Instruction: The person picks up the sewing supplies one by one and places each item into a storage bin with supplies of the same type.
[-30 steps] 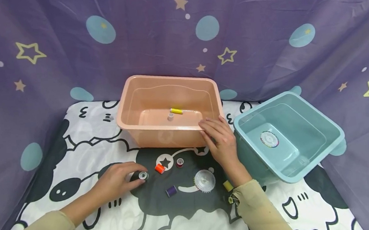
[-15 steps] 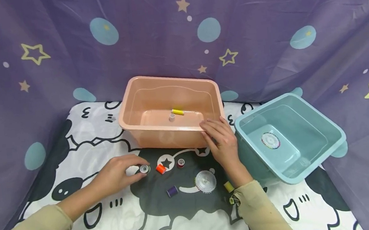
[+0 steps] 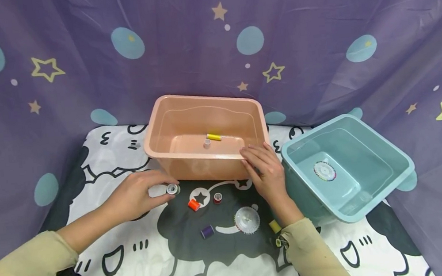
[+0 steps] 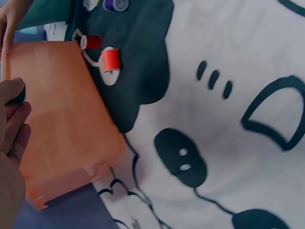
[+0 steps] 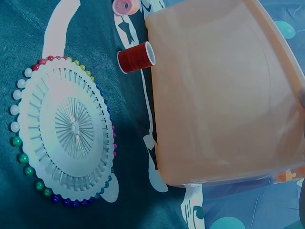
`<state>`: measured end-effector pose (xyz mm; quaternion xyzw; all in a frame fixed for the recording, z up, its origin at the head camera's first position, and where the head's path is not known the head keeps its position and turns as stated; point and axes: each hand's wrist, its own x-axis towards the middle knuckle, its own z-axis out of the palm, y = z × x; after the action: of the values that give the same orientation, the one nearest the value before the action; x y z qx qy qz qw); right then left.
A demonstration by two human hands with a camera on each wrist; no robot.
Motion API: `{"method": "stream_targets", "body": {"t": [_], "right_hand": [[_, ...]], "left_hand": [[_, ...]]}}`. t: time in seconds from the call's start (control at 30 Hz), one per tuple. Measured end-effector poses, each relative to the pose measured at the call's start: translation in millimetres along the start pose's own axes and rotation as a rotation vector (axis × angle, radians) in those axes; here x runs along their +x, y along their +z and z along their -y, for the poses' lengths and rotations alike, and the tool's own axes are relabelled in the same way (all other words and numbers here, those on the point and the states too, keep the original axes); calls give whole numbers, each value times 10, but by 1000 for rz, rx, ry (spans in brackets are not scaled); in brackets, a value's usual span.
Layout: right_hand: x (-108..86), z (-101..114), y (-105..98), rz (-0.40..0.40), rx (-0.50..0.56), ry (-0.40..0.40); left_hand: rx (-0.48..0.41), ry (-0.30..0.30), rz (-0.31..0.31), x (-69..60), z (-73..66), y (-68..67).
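My left hand (image 3: 140, 193) pinches a thread spool (image 3: 172, 189) between thumb and fingers, just in front of the peach tub (image 3: 208, 168). The spool's white end faces up in the head view; its side looks dark in the left wrist view, mostly hidden by fingers. At the tub's near right corner, my right hand (image 3: 265, 169) holds the rim, fingers over it and thumb against the outer wall. Inside the tub lie a yellow spool (image 3: 214, 137) and a small whitish spool (image 3: 207, 143). An orange spool (image 3: 194, 204) and a red spool (image 5: 137, 57) lie before it.
A purple spool (image 3: 207, 231), a pin wheel (image 3: 247, 220) and a yellow spool (image 3: 275, 226) lie nearer on the patterned cloth. To the right stands a blue tub (image 3: 347, 165) with another pin wheel (image 3: 325, 170) inside. A purple curtain (image 3: 180, 48) hangs behind.
My left hand has taken hold of the spool and lifted it off the cloth toward the peach tub. The right hand stays at the tub's rim.
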<state>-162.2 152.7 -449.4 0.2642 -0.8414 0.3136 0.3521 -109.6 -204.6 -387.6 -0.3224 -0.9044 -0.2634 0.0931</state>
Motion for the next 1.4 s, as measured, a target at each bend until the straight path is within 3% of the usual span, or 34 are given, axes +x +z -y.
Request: {"method": "stream_targets", "body": {"t": [0.37, 0.7, 1.17, 1.4], "right_hand": [[0, 6, 1, -1, -6, 2], [-23, 5, 14, -13, -3, 7], [3, -20, 19, -24, 14, -8], [1, -10, 11, -9, 1, 3]], "left_hand": [[-15, 31, 15, 300, -80, -323], [6, 56, -2, 693, -80, -540], [51, 68, 32, 1237, 79, -615], [66, 35, 63, 1494, 150, -627]]}}
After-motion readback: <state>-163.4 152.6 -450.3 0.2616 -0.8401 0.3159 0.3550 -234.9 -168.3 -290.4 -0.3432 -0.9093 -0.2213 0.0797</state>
